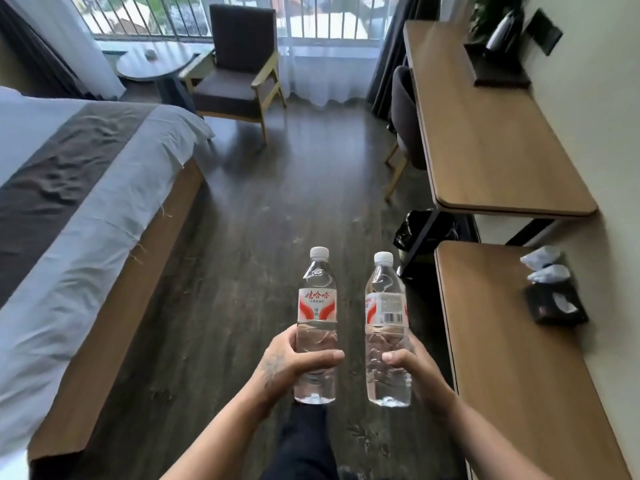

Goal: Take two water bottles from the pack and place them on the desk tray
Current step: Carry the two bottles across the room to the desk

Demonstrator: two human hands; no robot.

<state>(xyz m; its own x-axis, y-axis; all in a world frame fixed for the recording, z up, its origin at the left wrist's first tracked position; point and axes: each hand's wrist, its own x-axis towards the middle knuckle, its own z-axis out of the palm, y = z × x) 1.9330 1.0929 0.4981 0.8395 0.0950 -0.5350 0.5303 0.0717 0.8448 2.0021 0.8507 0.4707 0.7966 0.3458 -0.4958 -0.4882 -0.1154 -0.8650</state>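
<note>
A hotel room: a made bed (69, 188) with dark runner, an armchair (235, 64) by the window, a wall-mounted bench (485, 133), a kettle (502, 32).

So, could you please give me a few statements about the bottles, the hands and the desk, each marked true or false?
1. Each hand holds one bottle: the left hand grips the left bottle, the right hand the right bottle. True.
2. Both bottles have their caps off. False: each has a white cap on.
3. The bottles already stand on the dark tray. False: they are held upright over the floor; the tray sits far up the desk.
4. A black tissue box lies on the nearer wooden surface. True.
5. The bottles are empty. False: both look full of clear water.
</note>
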